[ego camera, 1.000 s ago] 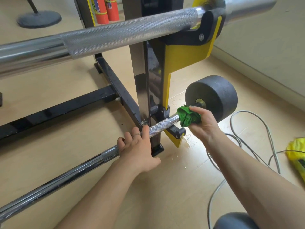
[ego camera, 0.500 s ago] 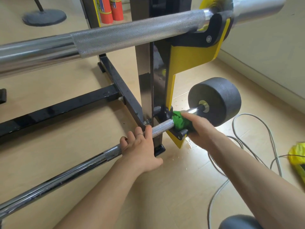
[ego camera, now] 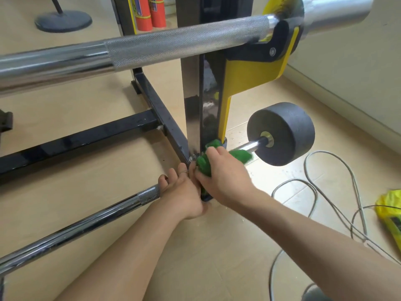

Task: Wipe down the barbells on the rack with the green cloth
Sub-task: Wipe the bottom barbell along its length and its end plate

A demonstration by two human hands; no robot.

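Sliding inward from the weight end, the right hand (ego camera: 223, 177) is gripping the green cloth (ego camera: 205, 165) around the lower barbell (ego camera: 86, 222), meeting the left hand (ego camera: 182, 194) clutching the bar.

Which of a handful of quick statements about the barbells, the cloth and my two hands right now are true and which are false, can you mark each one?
1. The right hand grips the green cloth around the lower barbell. True.
2. The left hand rests on the upper barbell. False: it grips the lower barbell, right beside the right hand.
3. The black weight sits on the lower barbell's end, to the right of the cloth. True.
4. The green cloth lies on the floor. False: it is bunched on the lower barbell at the rack upright.
5. A grey cable lies looped on the floor to the right. True.
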